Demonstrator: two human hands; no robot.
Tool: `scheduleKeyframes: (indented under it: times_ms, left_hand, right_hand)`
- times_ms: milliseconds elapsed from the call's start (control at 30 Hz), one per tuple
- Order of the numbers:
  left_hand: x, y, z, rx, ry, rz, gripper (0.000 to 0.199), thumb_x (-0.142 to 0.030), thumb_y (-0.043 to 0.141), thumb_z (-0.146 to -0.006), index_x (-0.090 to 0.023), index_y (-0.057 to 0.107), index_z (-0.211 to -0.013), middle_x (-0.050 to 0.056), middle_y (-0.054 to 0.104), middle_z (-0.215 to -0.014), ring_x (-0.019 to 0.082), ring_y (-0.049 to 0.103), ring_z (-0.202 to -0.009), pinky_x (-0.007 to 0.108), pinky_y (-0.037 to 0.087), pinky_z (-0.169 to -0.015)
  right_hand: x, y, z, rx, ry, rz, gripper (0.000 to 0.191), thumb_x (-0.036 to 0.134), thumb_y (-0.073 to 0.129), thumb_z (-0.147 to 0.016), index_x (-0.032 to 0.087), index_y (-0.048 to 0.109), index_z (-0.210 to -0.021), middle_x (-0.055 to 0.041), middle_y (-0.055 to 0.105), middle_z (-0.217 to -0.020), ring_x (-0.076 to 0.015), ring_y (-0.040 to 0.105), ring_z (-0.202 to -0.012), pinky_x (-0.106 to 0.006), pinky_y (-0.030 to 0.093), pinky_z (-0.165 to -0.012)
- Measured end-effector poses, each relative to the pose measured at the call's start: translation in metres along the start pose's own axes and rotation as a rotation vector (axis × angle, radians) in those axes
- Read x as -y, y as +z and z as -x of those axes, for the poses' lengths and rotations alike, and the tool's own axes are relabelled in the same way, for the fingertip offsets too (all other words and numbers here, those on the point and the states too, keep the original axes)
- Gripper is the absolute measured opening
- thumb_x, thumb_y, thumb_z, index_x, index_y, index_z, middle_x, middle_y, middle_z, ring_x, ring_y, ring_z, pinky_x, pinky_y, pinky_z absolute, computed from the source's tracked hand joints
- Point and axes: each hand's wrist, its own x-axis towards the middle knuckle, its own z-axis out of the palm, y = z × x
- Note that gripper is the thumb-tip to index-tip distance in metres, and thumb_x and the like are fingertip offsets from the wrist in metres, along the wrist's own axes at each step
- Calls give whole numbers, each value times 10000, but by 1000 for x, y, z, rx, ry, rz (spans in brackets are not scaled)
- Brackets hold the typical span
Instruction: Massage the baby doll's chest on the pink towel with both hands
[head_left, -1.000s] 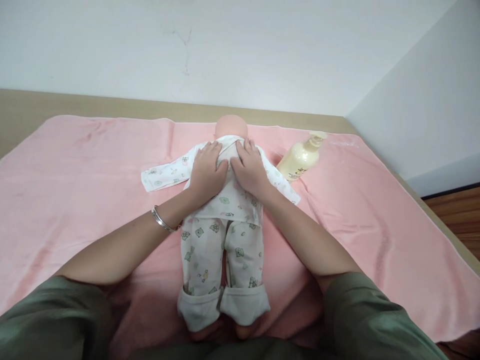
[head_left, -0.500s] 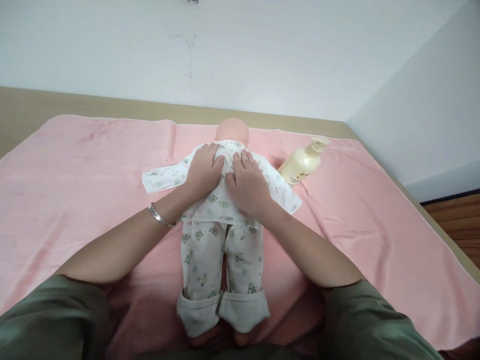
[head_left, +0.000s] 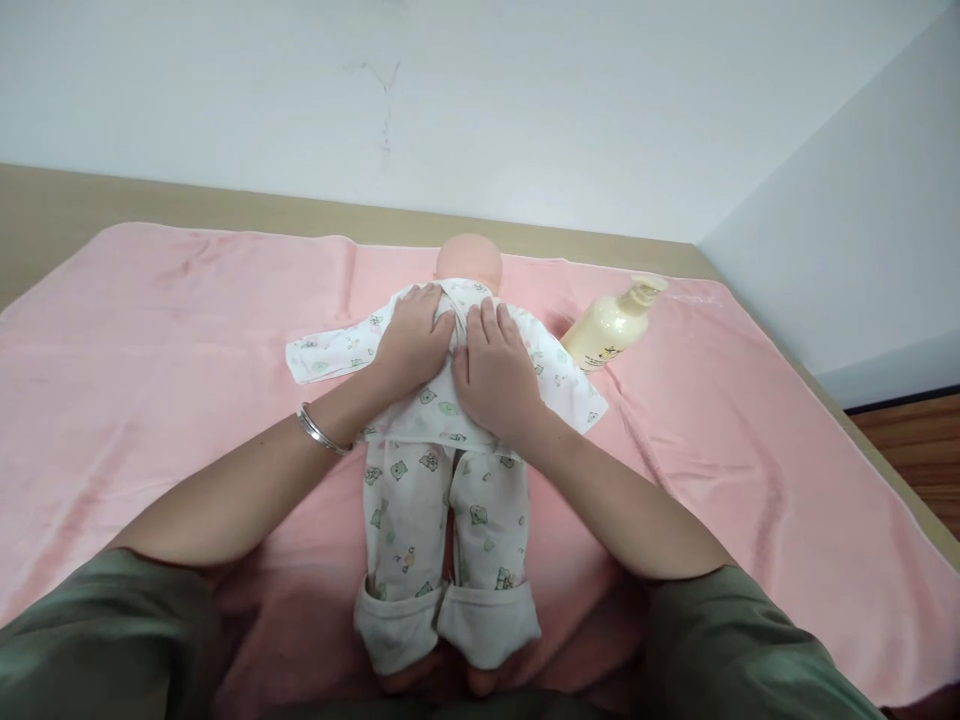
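A bald baby doll lies face down on a pink blanket, its head toward the wall. It wears a white printed top and matching trousers with turned-up cuffs. My left hand rests flat on the left side of the doll's upper back, fingers extended. On the right side of the back lies my right hand, palm down and fingers stretched out, its thumb near the middle. Neither hand grips anything.
A cream pump bottle leans at a tilt on the blanket, right of the doll's sleeve. Behind the blanket runs the light wooden edge of the surface, up against a white wall. Brown wood shows at the far right.
The view has shifted slightly. My right hand's fingers sit a touch lower on the doll's back; the doll and bottle look otherwise the same.
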Motion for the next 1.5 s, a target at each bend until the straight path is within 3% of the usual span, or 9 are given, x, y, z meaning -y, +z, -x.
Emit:
scheduleKeyframes:
  times_ms: [300, 533, 600, 700, 800, 900, 1100, 1267, 1500]
  left_hand:
    - [-19, 12, 33, -9, 118, -25, 605, -267, 324, -983, -18, 469, -1514, 208, 452, -1642, 368, 315, -1596, 601, 232, -1325]
    - [0, 2, 1, 11, 20, 51, 568, -256, 313, -945, -107, 598, -1413, 165, 601, -1517, 321, 506, -1466, 539, 357, -1287]
    - [3, 5, 1, -34, 19, 36, 538, -261, 301, -960, -140, 622, -1374, 157, 631, -1480, 314, 534, -1437, 532, 371, -1278]
    - [-4, 8, 13, -62, 70, -35, 546, -256, 301, -981, -62, 573, -1412, 209, 587, -1519, 336, 486, -1487, 548, 330, -1297]
    - [-18, 5, 27, 1, 121, -67, 589, -244, 330, -984, 3, 490, -1494, 217, 481, -1620, 329, 377, -1573, 539, 261, -1337]
    - [-24, -5, 25, 98, 45, -35, 588, -228, 324, -974, -25, 527, -1487, 169, 478, -1636, 286, 378, -1580, 487, 269, -1346]
    - [0, -5, -1, 23, 7, 48, 560, -285, 295, -965, -125, 624, -1389, 126, 611, -1518, 280, 513, -1464, 464, 340, -1314]
    - [9, 9, 0, -51, 8, 78, 558, -317, 313, -956, -132, 621, -1383, 137, 608, -1518, 293, 511, -1456, 502, 340, -1305]
    - [9, 12, 0, -55, -9, 61, 608, -329, 319, -959, -89, 572, -1457, 154, 554, -1577, 297, 443, -1528, 490, 293, -1332]
  right_hand:
    - [-33, -5, -37, 57, 114, -109, 694, 369, 333, -1035, -17, 330, -1611, -214, 336, -1702, -372, 246, -1622, -576, 215, -1333]
    - [0, -4, 0, 14, 19, 37, 657, 325, 309, -1058, -39, 342, -1603, -243, 320, -1701, -389, 246, -1618, -570, 253, -1325]
    - [0, -6, -2, 47, 5, 29, 656, 321, 314, -1061, -29, 326, -1615, -227, 295, -1716, -376, 221, -1628, -542, 234, -1338]
    - [-15, -8, -20, 96, 49, -38, 676, 339, 332, -1058, -28, 297, -1625, -214, 276, -1726, -364, 213, -1632, -528, 210, -1347]
    - [-31, -8, -37, 82, 107, -90, 711, 394, 351, -1050, -38, 310, -1613, -234, 319, -1703, -365, 262, -1616, -556, 222, -1336]
    - [-28, -6, -33, 53, 104, -46, 700, 385, 333, -1056, -66, 334, -1592, -259, 362, -1677, -377, 312, -1593, -555, 236, -1330]
    - [6, -3, 4, -4, -19, 71, 637, 309, 298, -1065, -21, 345, -1608, -234, 311, -1708, -380, 237, -1622, -553, 234, -1334]
    - [-15, -8, -19, 117, -15, -31, 662, 343, 330, -1058, 19, 304, -1635, -183, 260, -1739, -347, 192, -1640, -545, 201, -1345]
    - [-27, -5, -33, 97, 67, -63, 716, 387, 365, -1049, -6, 269, -1640, -201, 265, -1733, -361, 199, -1635, -544, 160, -1346]
